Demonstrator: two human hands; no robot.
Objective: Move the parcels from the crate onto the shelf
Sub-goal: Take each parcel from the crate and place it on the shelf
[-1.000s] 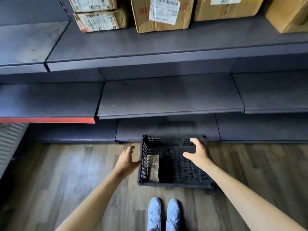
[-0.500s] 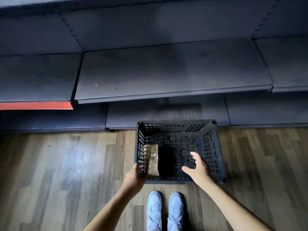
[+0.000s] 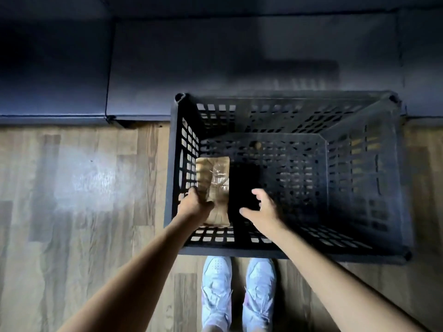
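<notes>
Now, wood floor [image 3: 72, 188] left, dark shelf base [image 3: 215, 68] behind. Left hand [image 3: 194, 204] inside black crate [image 3: 405, 188], fingers curled onto brown parcel [image 3: 215, 185] against left wall. Black parcel [image 3: 242, 183] just beside; right hand [image 3: 263, 209] spread above it, grasping nothing. Half-second ago hands sat at near rim; both dipped in since. Right half of crate open. Pale shoes [image 3: 239, 293] at near rim.
</notes>
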